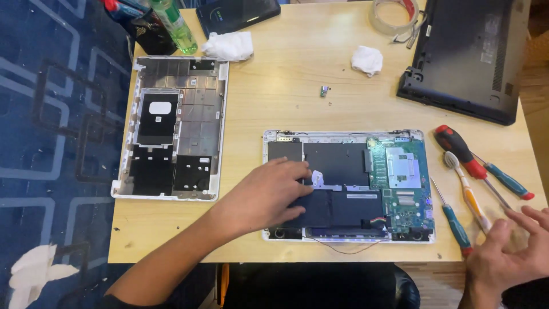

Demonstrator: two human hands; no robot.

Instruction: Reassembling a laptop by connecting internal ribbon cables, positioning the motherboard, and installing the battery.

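both our hands are open. our left hand (273, 194) lies flat on the opened laptop (347, 186); our right hand (509, 252) hovers, holding nothing, beside the screwdrivers (454, 220).

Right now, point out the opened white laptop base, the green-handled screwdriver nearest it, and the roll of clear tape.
opened white laptop base (347, 189), head view, black battery area.
green-handled screwdriver (456, 224), head view, handle.
roll of clear tape (378, 20), head view, left rim.

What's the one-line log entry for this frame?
left hand: flat on opened laptop, over black battery area | right hand: at table edge beside screwdrivers, holding nothing visible | removed bottom cover: lies left
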